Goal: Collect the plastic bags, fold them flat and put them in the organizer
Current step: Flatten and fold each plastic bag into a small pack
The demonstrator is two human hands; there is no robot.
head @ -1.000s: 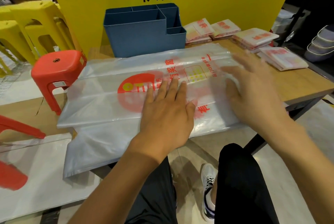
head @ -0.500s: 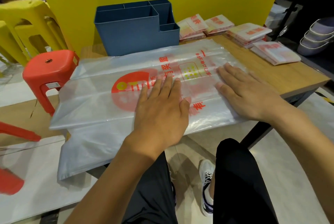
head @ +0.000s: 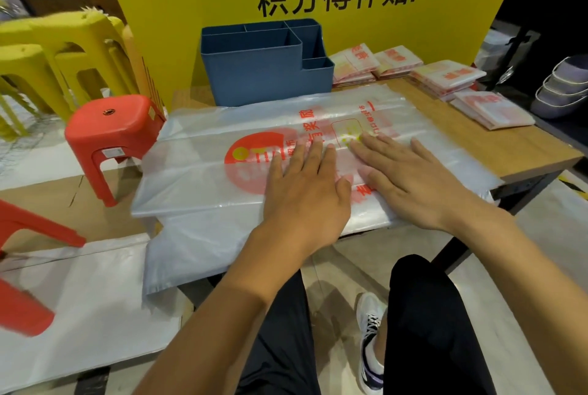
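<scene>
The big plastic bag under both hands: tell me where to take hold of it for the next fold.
Probably pinch the plastic bag at its left end, which juts past the table with nothing beneath, coming in from the left. The left hand and right hand lie flat on the middle.

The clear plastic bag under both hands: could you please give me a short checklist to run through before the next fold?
1. Left hand flat on the clear printed plastic bag: ok.
2. Right hand flat on it: ok.
3. Bag wholly on the wooden table: not ok, its left and near parts overhang.
4. Blue plastic organizer upright behind the bag: ok.
5. Organizer compartments free: cannot tell.
</scene>
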